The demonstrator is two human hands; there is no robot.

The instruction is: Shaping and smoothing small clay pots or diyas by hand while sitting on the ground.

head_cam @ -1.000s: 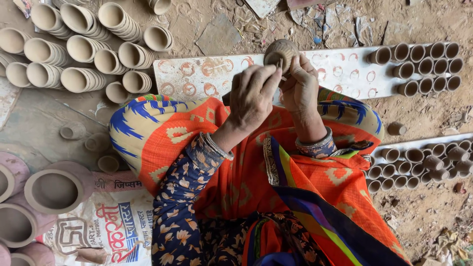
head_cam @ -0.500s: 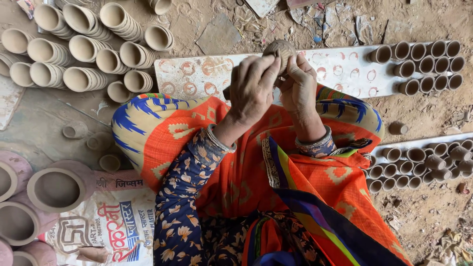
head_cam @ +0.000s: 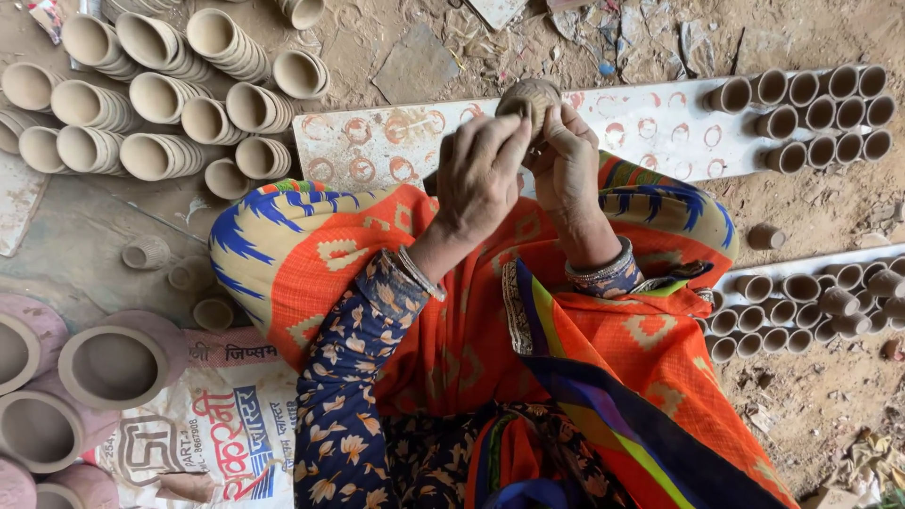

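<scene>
The fingertips of both hands press on a small round clay cup (head_cam: 530, 99), brown-grey and still rough. The left hand (head_cam: 481, 174) curls over it from the near-left side, fingers bunched together with their tips on the cup's flank; the right hand (head_cam: 566, 160) clamps it from the right, thumb and fingers close around its lower part. Half a second ago the cup sat a little lower between the hands and more hidden by the fingers; now more of its rounded top shows above them, while the hands keep nearly the same place over the knees.

The cup is held up in the air above the near edge of a white board (head_cam: 660, 127) marked with reddish rings. It is squat, so its long axis is hard to tell; the rounded face that shows points away from the person, toward the board, and whether that is mouth or base I cannot tell.

Below the wrists spreads an orange patterned cloth (head_cam: 377, 273). At the board's right end lie rows of small clay cups (head_cam: 830, 113), mouths toward the camera. To the left, stacks of pale clay bowls (head_cam: 151, 104) lie on their sides on the dirt.
</scene>
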